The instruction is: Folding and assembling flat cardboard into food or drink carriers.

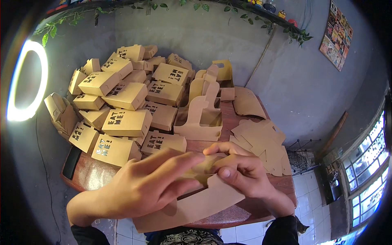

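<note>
Grey walls are enclosing a reddish wooden table (92, 173) that is filling the middle of the frame. You are holding a flat brown cardboard blank (200, 202) at lower centre, just above the table's near edge. Your left hand (143, 185) is lying over its upper part with fingers extended and close together, while your right hand (241, 169) is pinching a folded flap between thumb and forefinger. A heap of folded brown boxes (122, 106) is occupying the upper left, a stack of flat blanks (263, 143) is lying at centre right, and a ring light (22, 81) is glowing at far left.
</note>
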{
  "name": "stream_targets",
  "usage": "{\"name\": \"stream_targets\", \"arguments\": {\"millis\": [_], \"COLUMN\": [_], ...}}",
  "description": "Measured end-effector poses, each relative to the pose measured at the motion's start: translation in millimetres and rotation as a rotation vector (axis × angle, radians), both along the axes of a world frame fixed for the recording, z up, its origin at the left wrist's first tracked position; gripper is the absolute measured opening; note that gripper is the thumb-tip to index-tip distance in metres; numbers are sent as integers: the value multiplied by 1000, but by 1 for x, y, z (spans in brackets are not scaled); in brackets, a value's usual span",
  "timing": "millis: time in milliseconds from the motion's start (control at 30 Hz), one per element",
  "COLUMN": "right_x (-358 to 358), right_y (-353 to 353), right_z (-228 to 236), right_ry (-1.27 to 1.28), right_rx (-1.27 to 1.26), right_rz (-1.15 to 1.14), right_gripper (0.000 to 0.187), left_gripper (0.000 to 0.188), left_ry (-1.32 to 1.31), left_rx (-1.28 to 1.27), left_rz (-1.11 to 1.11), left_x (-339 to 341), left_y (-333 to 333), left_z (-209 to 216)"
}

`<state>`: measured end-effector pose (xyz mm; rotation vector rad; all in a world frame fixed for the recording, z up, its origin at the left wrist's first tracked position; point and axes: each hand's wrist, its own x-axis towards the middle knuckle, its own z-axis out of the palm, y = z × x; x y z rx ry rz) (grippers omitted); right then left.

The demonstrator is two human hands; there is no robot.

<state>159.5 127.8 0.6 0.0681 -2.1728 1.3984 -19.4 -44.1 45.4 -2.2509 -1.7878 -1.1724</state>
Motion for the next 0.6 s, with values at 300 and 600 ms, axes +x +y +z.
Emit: {"name": "stream_targets", "arguments": {"millis": [300,600], "right_x": [2,4], "right_y": [-2,-2], "right_z": [3,12], "right_ry": [-4,-122], "right_rx": [13,-59], "right_rz": [-29,-125], "right_gripper": [21,23], "left_gripper": [27,33], "left_ry": [205,395], "left_rx": [64,217], "left_rz": [-81,-176], "left_x": [-2,-9], "left_y": [2,13], "left_z": [-21,-24]}}
